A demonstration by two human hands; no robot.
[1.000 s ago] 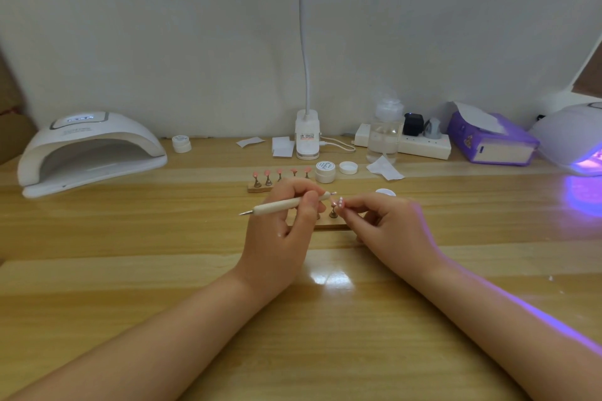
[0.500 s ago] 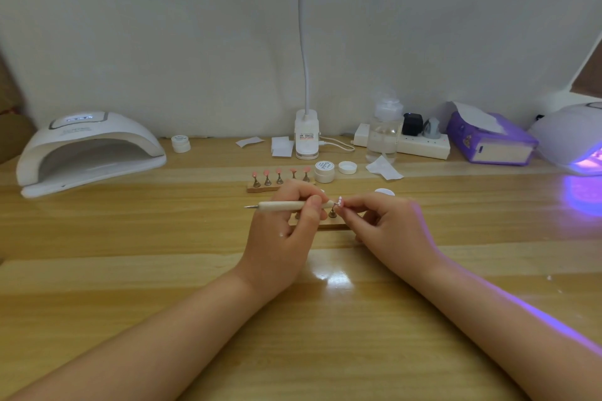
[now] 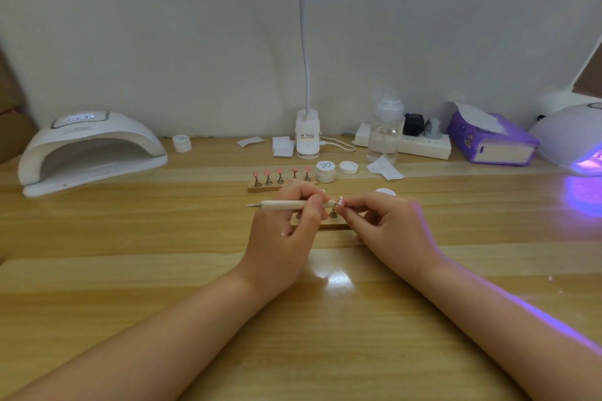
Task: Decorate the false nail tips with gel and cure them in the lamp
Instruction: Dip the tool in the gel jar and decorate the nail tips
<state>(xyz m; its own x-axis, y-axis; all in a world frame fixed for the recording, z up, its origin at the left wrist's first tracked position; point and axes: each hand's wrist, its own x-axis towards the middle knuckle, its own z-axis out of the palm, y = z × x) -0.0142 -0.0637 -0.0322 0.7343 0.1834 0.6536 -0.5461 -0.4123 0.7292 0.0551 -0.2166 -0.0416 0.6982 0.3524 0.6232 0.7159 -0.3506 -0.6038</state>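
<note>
My left hand [image 3: 286,225] grips a cream dotting pen [image 3: 286,204] held level, its right tip touching a small nail tip [image 3: 339,201]. My right hand [image 3: 384,225] pinches that nail tip by its stand. A wooden holder [image 3: 332,226] lies under both hands, mostly hidden. Behind it a second wooden strip [image 3: 260,187] carries several pink nail tips [image 3: 280,171] on metal stands. An open white gel jar [image 3: 325,171] and its lid [image 3: 348,167] sit beside them. A white curing lamp [image 3: 88,150] stands at the far left, and another lamp [image 3: 573,137] glowing violet at the far right.
A clip desk light [image 3: 307,137] stands at the back centre. A clear pump bottle [image 3: 386,130], a power strip [image 3: 423,145], a purple tissue box [image 3: 492,140], paper wipes [image 3: 384,168] and a small jar [image 3: 181,142] line the wooden table [image 3: 163,270] along the wall.
The pen has tipped from slanting to level, its left end dropping and its right tip meeting the nail tip. Both hands stayed in place.
</note>
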